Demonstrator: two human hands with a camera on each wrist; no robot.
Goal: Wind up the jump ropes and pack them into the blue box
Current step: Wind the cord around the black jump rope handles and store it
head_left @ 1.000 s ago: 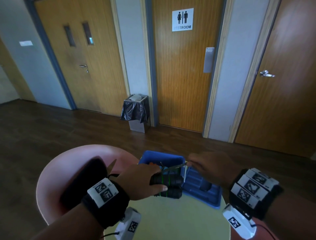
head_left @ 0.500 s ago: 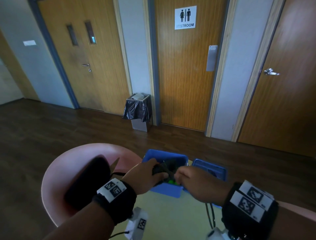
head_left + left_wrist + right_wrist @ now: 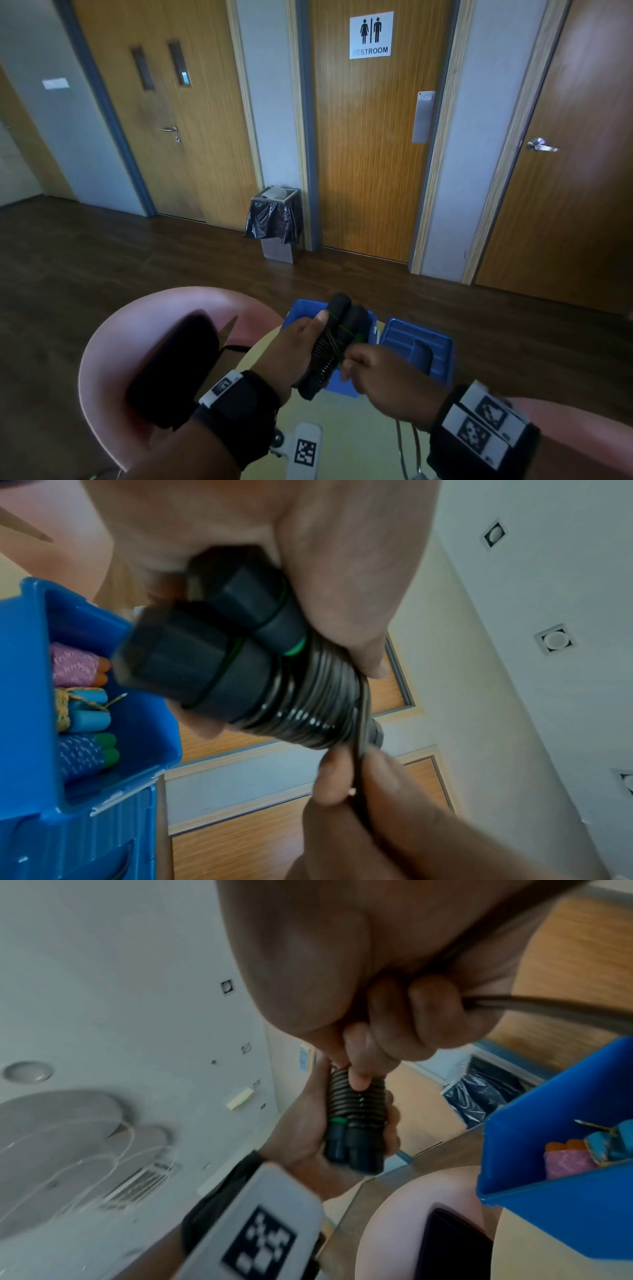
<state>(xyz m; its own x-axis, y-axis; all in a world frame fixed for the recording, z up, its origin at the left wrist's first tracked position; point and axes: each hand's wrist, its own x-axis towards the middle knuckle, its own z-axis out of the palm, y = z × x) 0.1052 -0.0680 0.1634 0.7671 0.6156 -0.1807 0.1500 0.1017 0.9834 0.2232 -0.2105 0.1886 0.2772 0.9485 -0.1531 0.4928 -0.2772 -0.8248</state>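
Note:
My left hand (image 3: pixel 298 346) grips the two black handles of a jump rope (image 3: pixel 337 329), held side by side above the table, with dark cord coiled tightly round their middle (image 3: pixel 308 704). My right hand (image 3: pixel 370 370) pinches the loose cord (image 3: pixel 359 767) right at the coil, and the rest of it trails off past my fingers (image 3: pixel 548 1010). The blue box (image 3: pixel 342 389) stands open just behind the handles. Inside it lie other wound ropes (image 3: pixel 82 696) in pink, light blue and dark blue. Its lid (image 3: pixel 416 346) lies flat to the right.
The box stands on a round yellowish table (image 3: pixel 342 438). A pink chair (image 3: pixel 113 342) with a black pad (image 3: pixel 171 366) is close on my left. Beyond lie dark wood floor, a bin (image 3: pixel 275 219) with a black bag and wooden doors.
My right hand came back from the right and closed in on the coil, laying on more cord. My left hand tilted the handles from lying crosswise to pointing away from me.

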